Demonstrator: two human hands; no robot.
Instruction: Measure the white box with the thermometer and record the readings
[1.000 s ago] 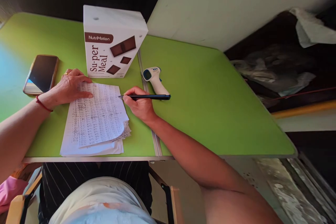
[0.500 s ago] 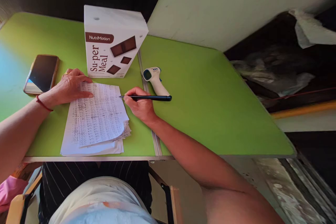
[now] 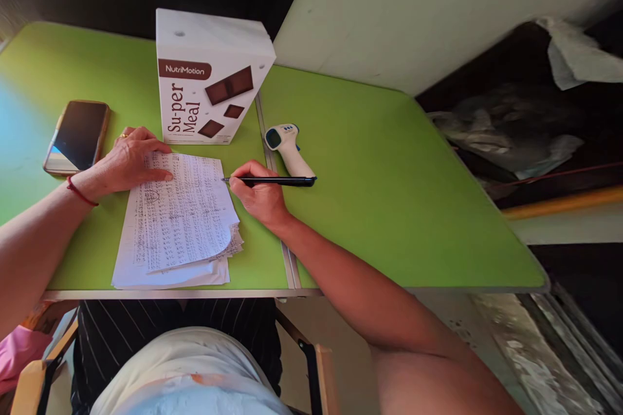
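The left hand (image 3: 131,161) is laid palm down, thumb (image 3: 158,176) parted from fingers (image 3: 154,143); the right hand (image 3: 263,198) is curled into a pinch, both forearms (image 3: 335,272) angled inward.

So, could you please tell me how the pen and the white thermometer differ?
The pen is dark and slim; the white thermometer is bulkier, with a small screen. The pen is held in the right hand, while the white thermometer lies on the green table, not held.

Papers (image 3: 189,214): on table (image 3: 389,207), near front edge
Left hand (image 3: 134,161): on papers
Pen (image 3: 287,181): in right hand (image 3: 263,200)
Box (image 3: 195,94): behind papers
Phone (image 3: 80,136): left of box
Thermometer (image 3: 291,152): right of box
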